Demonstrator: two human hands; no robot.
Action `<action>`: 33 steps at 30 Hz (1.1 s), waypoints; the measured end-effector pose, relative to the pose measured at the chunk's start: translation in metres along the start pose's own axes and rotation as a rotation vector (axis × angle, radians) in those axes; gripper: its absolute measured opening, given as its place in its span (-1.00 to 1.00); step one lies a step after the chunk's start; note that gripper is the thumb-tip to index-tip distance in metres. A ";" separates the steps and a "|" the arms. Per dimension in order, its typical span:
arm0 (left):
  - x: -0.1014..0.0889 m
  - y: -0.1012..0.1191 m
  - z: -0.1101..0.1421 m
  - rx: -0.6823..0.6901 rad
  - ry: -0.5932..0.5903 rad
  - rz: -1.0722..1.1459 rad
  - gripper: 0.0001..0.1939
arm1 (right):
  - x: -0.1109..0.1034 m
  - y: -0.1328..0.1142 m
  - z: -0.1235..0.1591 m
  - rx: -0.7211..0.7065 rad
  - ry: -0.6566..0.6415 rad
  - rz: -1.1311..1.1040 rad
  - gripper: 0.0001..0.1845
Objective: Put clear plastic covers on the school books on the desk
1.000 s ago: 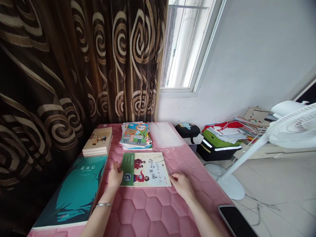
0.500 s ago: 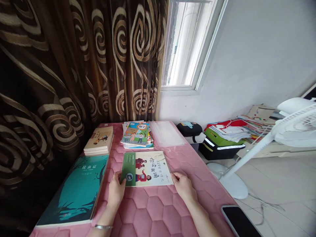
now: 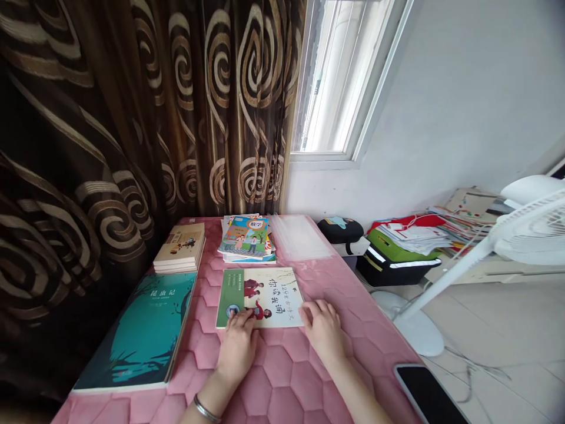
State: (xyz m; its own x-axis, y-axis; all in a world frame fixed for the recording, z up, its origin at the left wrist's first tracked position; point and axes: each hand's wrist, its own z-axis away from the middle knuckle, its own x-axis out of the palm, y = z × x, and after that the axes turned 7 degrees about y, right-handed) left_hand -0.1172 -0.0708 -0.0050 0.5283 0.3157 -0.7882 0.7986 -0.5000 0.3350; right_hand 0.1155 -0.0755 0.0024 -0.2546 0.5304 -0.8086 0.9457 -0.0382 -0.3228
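Note:
A book (image 3: 286,288) with a green band and pictured figures on a pale cover lies closed and flat on the pink quilted surface (image 3: 278,377). My left hand (image 3: 238,338), with a silver bangle at the wrist, rests its fingertips on the cover along the near edge. At the book's near right corner, the thumb of my right hand (image 3: 324,330) touches the edge while its other fingers lie spread beside it. To the left is a large teal book (image 3: 145,330). Beyond that sits a stack of tan books (image 3: 180,244).
Colourful textbooks (image 3: 245,238) are piled at the far end, beside clear plastic sheets (image 3: 302,238). A phone (image 3: 430,391) lies at the near right edge. On the floor side stand a white fan (image 3: 445,277) and a green-and-black box (image 3: 392,259). A patterned curtain (image 3: 220,106) hangs at left.
My left hand has moved from the book's left edge rightward onto the cover near its front edge. My right hand's fingers have spread at the right corner. The book is nearly in place.

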 end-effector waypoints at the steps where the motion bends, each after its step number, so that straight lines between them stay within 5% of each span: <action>1: 0.003 0.004 -0.001 0.020 -0.014 0.013 -0.62 | 0.000 -0.007 0.002 -0.062 -0.024 -0.029 -0.78; 5: 0.008 0.011 -0.006 0.006 -0.044 0.007 -0.65 | 0.003 -0.042 0.014 -0.235 -0.164 -0.186 -0.90; 12: 0.006 0.011 -0.010 0.020 -0.029 -0.008 -0.72 | 0.019 -0.059 0.021 -0.236 -0.116 -0.170 -0.94; 17: -0.008 -0.004 -0.007 0.012 -0.032 -0.029 -0.75 | 0.012 -0.038 0.018 -0.216 -0.113 -0.170 -0.95; 25: -0.042 -0.060 0.003 -0.160 -0.062 -0.053 -0.75 | -0.005 0.023 0.011 -0.197 -0.166 -0.135 -0.82; 33: -0.045 -0.079 0.007 -0.192 -0.078 0.045 -0.71 | 0.000 0.039 0.012 -0.183 -0.209 -0.199 -0.69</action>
State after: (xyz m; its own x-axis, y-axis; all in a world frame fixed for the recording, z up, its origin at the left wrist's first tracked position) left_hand -0.2062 -0.0511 0.0008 0.5464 0.2291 -0.8055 0.8191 -0.3465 0.4571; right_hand 0.1495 -0.0874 -0.0162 -0.4561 0.3260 -0.8281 0.8889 0.2112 -0.4065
